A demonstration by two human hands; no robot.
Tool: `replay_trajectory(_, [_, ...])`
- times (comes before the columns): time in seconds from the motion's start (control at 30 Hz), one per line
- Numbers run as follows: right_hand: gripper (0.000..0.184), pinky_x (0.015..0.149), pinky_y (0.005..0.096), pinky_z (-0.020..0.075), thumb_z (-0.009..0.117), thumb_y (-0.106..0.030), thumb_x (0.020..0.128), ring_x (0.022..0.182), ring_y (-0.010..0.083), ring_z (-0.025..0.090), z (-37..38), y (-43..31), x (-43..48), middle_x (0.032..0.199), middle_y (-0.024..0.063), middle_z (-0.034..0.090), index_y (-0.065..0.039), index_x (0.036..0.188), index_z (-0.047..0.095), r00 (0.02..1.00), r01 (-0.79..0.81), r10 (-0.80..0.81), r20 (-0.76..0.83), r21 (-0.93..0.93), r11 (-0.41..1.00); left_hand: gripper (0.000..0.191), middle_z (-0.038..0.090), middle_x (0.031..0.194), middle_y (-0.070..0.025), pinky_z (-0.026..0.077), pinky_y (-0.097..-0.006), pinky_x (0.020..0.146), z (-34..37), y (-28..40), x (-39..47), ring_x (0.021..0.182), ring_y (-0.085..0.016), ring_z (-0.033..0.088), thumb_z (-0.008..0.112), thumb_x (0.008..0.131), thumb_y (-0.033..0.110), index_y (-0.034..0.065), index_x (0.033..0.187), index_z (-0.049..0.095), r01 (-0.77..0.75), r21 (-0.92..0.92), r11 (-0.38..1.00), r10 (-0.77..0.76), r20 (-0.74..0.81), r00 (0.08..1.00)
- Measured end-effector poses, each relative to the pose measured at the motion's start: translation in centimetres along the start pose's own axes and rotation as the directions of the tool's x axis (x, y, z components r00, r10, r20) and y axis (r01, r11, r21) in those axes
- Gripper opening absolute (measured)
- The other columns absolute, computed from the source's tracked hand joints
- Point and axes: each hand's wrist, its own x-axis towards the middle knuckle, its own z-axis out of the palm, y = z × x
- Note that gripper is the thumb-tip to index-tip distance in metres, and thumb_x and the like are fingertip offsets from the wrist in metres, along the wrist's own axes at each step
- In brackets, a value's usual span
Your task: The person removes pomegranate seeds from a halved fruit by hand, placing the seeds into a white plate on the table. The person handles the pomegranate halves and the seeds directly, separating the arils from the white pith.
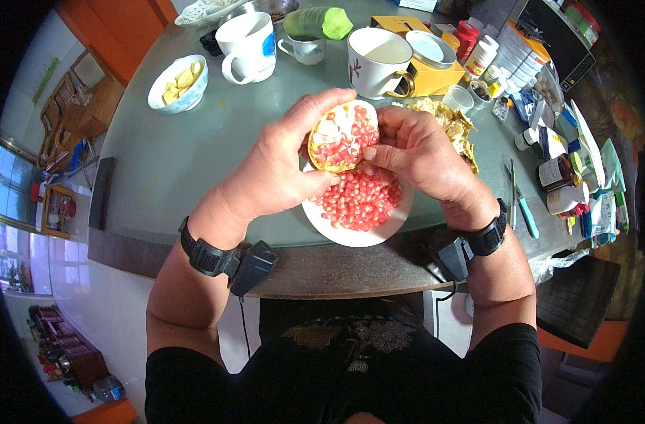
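Between my hands is a cut piece of pomegranate [345, 135], its red seeds and pale membrane facing up. My left hand [288, 153] grips it around the left side, thumb at the lower rim. At the fruit's right edge, my right hand [420, 151] has its thumb against the seeds; its other fingers are curled and partly hidden behind. Directly below, a white plate [357, 237] holds a heap of loose pomegranate seeds [357, 204]. Peeled pomegranate rind and membrane [452, 124] lie beyond my right hand.
A bowl of pale yellow pieces [178, 103] stands at the left. White mugs [248, 47], a cut green vegetable [317, 24] and a yellow box [434, 77] stand at the back. Bottles [555, 172], scissors [512, 196] and a turquoise-handled knife [526, 214] are at the right.
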Motion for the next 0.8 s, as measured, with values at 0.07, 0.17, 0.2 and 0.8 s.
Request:
replay_trajectory(0.07, [0.028, 0.073, 0.025, 0.0546, 0.069, 0.0, 0.085, 0.082, 0.0109, 0.065, 0.4, 0.2, 0.2, 0.092, 0.0075, 0.068, 0.006, 0.11, 0.058, 0.998, 0.038, -0.038, -0.045, 0.004, 0.999, 0.078, 0.056, 0.126, -0.0104, 0.047, -0.03, 0.098, 0.0, -0.1, -0.1, 0.114, -0.018, 0.057, 0.069, 0.066, -0.009, 0.0059, 0.138, 0.044, 0.061, -0.163, 0.985, -0.067, -0.029, 0.997])
replay_trajectory(0.17, [0.027, 0.07, 0.0244, 0.0543, 0.069, -0.005, 0.087, 0.079, 0.0099, 0.065, 0.4, 0.2, 0.1, 0.091, 0.0068, 0.068, 0.005, 0.11, 0.059, 0.994, 0.096, -0.099, -0.042, -0.055, 0.994, 0.078, 0.057, 0.127, -0.0103, 0.046, -0.0298, 0.099, -0.3, -0.1, 0.0, 0.115, -0.015, 0.056, 0.069, 0.067, -0.009, 0.0052, 0.139, 0.043, 0.032, -0.18, 0.983, -0.039, -0.032, 0.999])
replay_trajectory(0.2, [0.026, 0.069, 0.0241, 0.0542, 0.069, -0.006, 0.088, 0.078, 0.0096, 0.064, 0.3, 0.1, 0.1, 0.09, 0.0066, 0.068, 0.005, 0.109, 0.06, 0.993, 0.114, -0.117, -0.032, -0.082, 0.99, 0.077, 0.057, 0.127, -0.0104, 0.047, -0.03, 0.098, -0.3, 0.0, 0.0, 0.114, -0.015, 0.057, 0.069, 0.066, -0.009, 0.0051, 0.138, 0.044, 0.041, -0.168, 0.985, -0.046, -0.029, 0.998])
replay_trajectory(0.8, [0.015, 0.069, 0.0244, 0.0542, 0.058, 0.0, 0.087, 0.073, 0.0112, 0.065, -0.1, -0.4, -0.2, 0.084, 0.0072, 0.069, 0.003, 0.1, 0.066, 0.997, -0.07, 0.074, -0.036, 0.08, 0.994, 0.059, 0.06, 0.11, -0.0174, 0.052, -0.0358, 0.086, 0.3, 1.0, -0.1, 0.099, -0.032, 0.064, 0.062, 0.067, -0.006, 0.0044, 0.124, 0.052, -0.111, 0.297, 0.948, 0.127, -0.036, 0.991])
